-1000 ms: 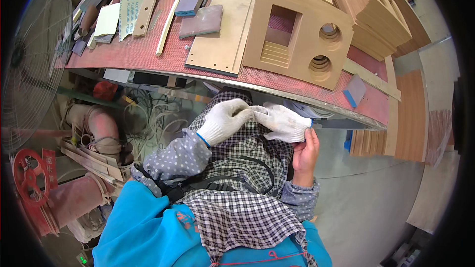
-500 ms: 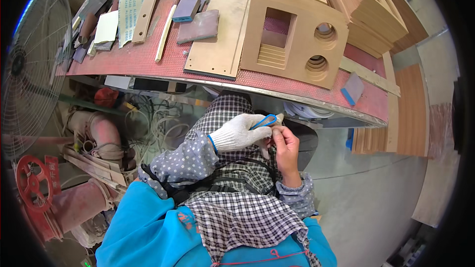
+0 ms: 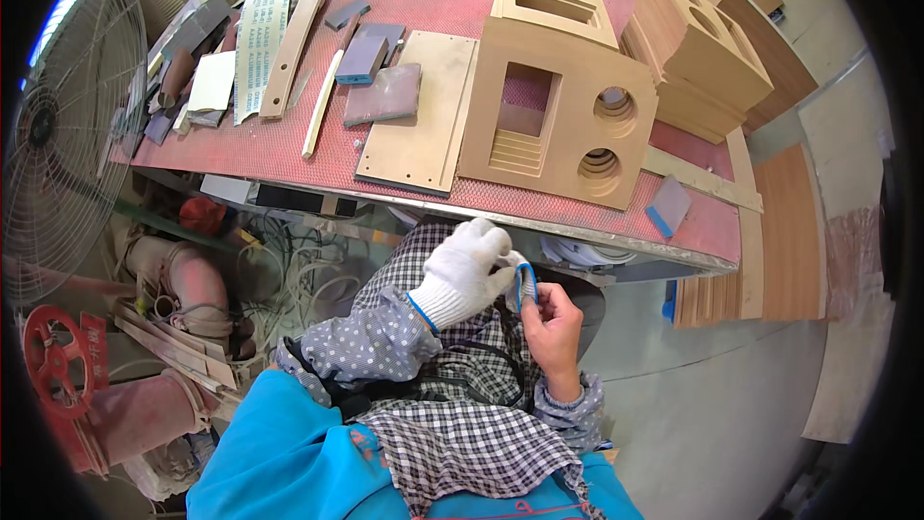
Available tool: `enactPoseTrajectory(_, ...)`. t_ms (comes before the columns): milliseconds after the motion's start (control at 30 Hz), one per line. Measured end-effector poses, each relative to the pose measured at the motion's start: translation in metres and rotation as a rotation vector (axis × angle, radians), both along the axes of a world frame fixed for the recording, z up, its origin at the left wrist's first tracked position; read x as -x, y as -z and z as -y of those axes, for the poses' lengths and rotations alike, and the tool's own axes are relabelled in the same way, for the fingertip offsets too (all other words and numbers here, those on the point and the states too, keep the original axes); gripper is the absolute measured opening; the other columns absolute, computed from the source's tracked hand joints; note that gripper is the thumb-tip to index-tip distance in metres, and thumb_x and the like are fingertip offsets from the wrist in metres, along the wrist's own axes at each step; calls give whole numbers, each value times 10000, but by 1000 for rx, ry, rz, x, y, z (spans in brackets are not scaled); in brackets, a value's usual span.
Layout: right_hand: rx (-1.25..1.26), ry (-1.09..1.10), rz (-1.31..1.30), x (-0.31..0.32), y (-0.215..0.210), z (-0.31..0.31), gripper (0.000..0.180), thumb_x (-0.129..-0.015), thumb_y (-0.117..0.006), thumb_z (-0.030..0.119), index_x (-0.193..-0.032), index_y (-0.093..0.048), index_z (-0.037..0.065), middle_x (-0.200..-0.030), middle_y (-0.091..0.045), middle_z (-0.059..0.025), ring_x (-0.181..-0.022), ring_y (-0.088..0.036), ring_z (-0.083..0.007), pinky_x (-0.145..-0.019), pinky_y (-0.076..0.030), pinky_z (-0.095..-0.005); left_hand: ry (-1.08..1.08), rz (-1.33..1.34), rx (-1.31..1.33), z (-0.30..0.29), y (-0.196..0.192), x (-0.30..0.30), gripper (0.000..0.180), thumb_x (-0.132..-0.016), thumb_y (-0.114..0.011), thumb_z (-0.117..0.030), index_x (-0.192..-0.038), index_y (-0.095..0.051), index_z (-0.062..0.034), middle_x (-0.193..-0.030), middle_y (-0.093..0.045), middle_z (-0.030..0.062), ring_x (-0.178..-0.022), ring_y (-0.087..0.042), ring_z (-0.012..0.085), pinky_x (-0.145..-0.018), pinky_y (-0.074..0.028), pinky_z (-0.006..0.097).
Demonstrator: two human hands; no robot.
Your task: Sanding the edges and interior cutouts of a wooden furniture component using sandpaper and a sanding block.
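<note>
A white knitted work glove covers my left hand. Its fingers are curled around part of a second white glove, whose cuff has a blue edge. My bare right hand pinches that blue-edged cuff between thumb and fingers. Both hands are over my lap, just in front of the workbench edge. Part of the loose glove is hidden behind the gloved fingers.
On the red-topped workbench stand wooden panels with cutouts, a flat board and sanding blocks. A large fan and a red valve wheel are at left. More stacked panels stand at right.
The loose glove's blue cuff has turned upright between my hands. My right hand has shifted slightly down, and the workbench appears lower in the picture.
</note>
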State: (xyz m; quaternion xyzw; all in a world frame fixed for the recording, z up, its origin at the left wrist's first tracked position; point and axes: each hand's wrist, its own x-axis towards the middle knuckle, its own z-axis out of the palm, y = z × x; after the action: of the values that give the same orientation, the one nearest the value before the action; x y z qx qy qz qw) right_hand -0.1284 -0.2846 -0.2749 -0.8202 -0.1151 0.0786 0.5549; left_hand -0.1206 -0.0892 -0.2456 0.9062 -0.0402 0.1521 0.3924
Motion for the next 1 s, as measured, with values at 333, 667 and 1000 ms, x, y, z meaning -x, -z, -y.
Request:
enactPoseTrajectory(333, -201, 24, -231, 7, 14, -17, 98, -867, -705, -8, -936, -637, 6, -714, -613, 24, -599, -493, -7, -514, -373, -201, 255, -650, 588, -1, 6, 9, 322, -974, -720, -312, -968, -645, 2, -880, -662, 56, -842, -602, 113, -795, -519, 296)
enactPoseTrajectory(667, -143, 104, 111, 2, 20, -7, 93, -885, -633, -42, -952, -623, 21, -764, -647, -56, -605, -616, -125, -553, -499, -303, 257, -626, 444, -9, 10, -4, 319, -883, -767, -271, -974, -657, 14, -796, -671, 60, -739, -608, 124, -671, -506, 342)
enactPoseTrajectory(1000, 903, -263, -10, -8, 16, -5, 174, -848, -669, 176, -948, -723, 44, -942, -728, -213, -861, -693, -436, -696, -530, -541, 242, -338, 69, 33, 17, -2, 206, -858, -683, -164, -1042, -620, -94, -915, -713, 156, -882, -699, 399, -754, -557, 484)
